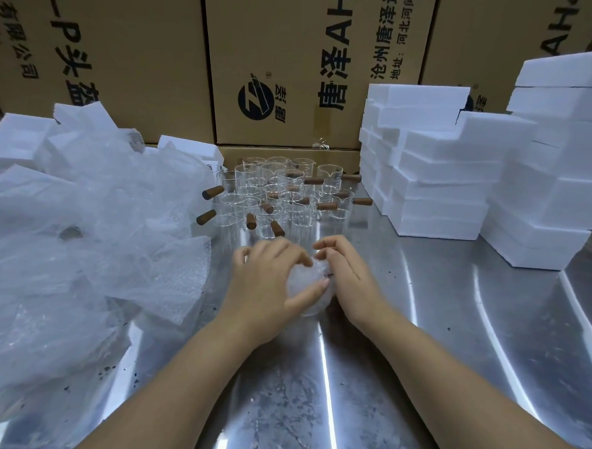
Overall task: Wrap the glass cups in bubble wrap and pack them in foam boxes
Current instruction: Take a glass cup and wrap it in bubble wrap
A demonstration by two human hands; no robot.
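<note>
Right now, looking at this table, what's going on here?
A person is working a bubble-wrapped bundle, presumably one cup, on the steel table. The left hand curls over it and the right hand cups its other side. Behind it stand many unwrapped glass cups with wooden handles. A heap of bubble wrap lies to the left, and stacked white foam boxes wait on the right. Nothing is being boxed yet.

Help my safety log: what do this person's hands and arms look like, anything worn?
The left hand and right hand wear no gloves; no rings, watch or bracelet show. Both arms are bare, with no sleeves in view. Visible nails look short and unpainted.
</note>
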